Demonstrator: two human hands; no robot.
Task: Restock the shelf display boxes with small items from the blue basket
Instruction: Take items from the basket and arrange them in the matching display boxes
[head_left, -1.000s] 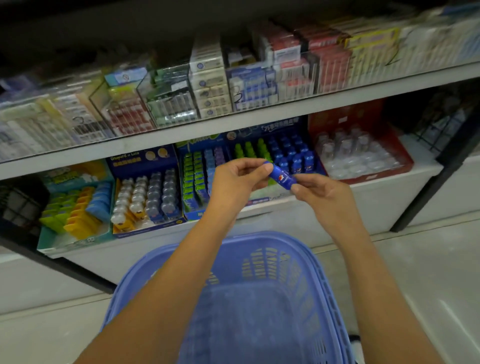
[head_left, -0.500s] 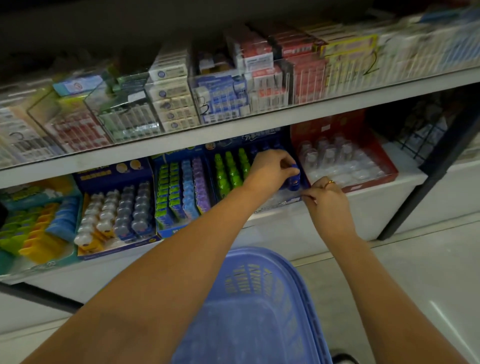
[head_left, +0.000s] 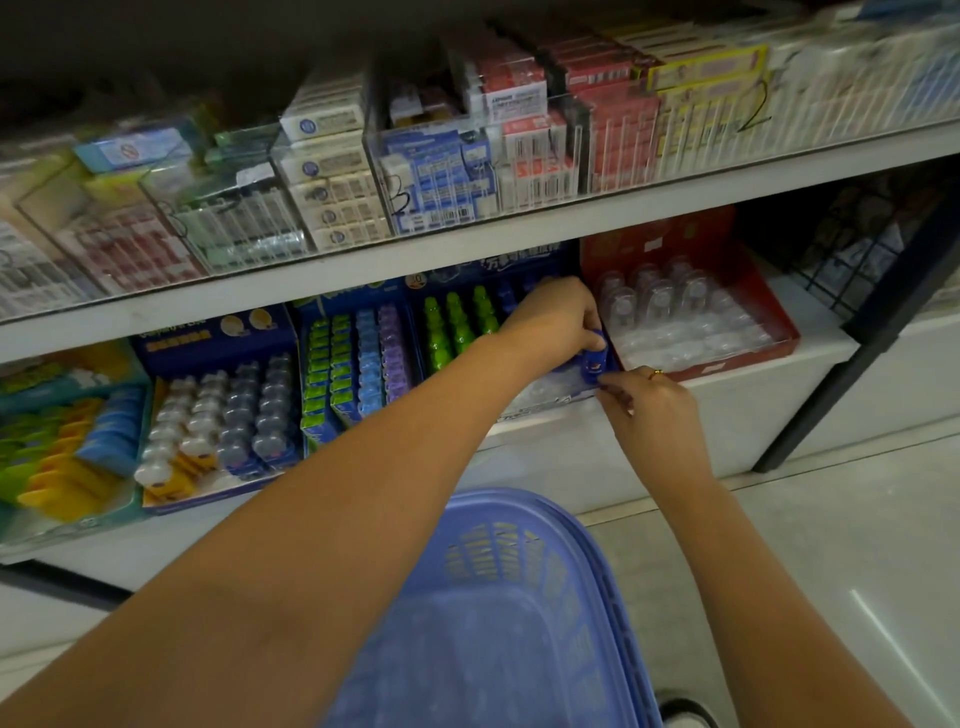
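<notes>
My left hand (head_left: 558, 322) reaches into the blue display box (head_left: 467, 283) on the lower shelf, pinching a small blue tube (head_left: 595, 358) upright at the box's front right corner. Green tubes (head_left: 457, 325) stand in rows at the box's left side. My right hand (head_left: 649, 402) rests at the box's front edge, just below the blue tube, with its fingertips touching the box rim. The blue basket (head_left: 509, 613) hangs low in front of me, under my arms; I see nothing inside the part that shows.
A red display box (head_left: 769, 322) of clear bottles stands right of the blue box. Left of it are boxes of green, blue and purple packs (head_left: 358, 358) and white-capped tubes (head_left: 223, 410). The upper shelf (head_left: 467, 244) holds clear bins of cartons. A black post (head_left: 852, 353) stands at right.
My left hand has carried the blue tube from mid-air into the blue display box. My right hand let go of it and dropped to the box's front edge. The view moved closer.
</notes>
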